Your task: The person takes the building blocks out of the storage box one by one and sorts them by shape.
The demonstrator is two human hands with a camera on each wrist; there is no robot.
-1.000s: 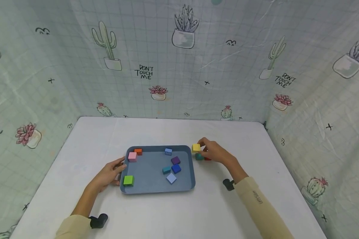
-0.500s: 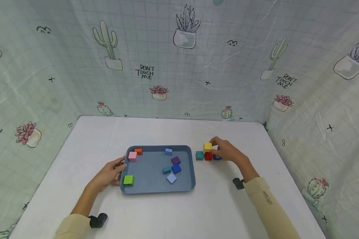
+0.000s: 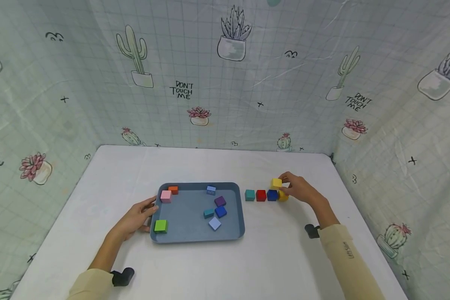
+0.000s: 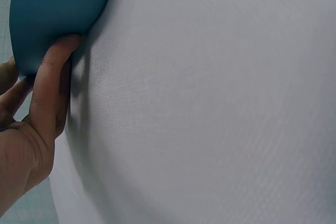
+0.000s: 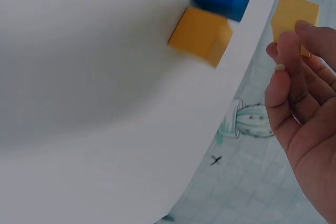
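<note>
My right hand (image 3: 301, 189) pinches a yellow cube (image 3: 276, 183) between thumb and fingertips, held up above the right end of a row of cubes. That row, right of the tray, runs teal cube (image 3: 249, 195), red cube (image 3: 261, 195), blue cube (image 3: 272, 195) and orange-yellow cube (image 3: 283, 196). In the right wrist view the yellow cube (image 5: 295, 14) is apart from the orange-yellow cube (image 5: 200, 35). My left hand (image 3: 135, 218) grips the left edge of the blue-grey tray (image 3: 195, 241), its fingers against the outer wall in the left wrist view.
Inside the tray are a pink cube (image 3: 166, 196), an orange block (image 3: 173, 190), a green cube (image 3: 161, 226), a purple block (image 3: 220, 201) and several blue and teal blocks. The white table (image 3: 195, 271) ends at a cactus-print cloth (image 3: 225, 125) behind and at both sides.
My right hand has moved rightward with the yellow cube, from beside the tray past the row, uncovering the red, blue and orange-yellow cubes. My left hand and the tray stay still.
</note>
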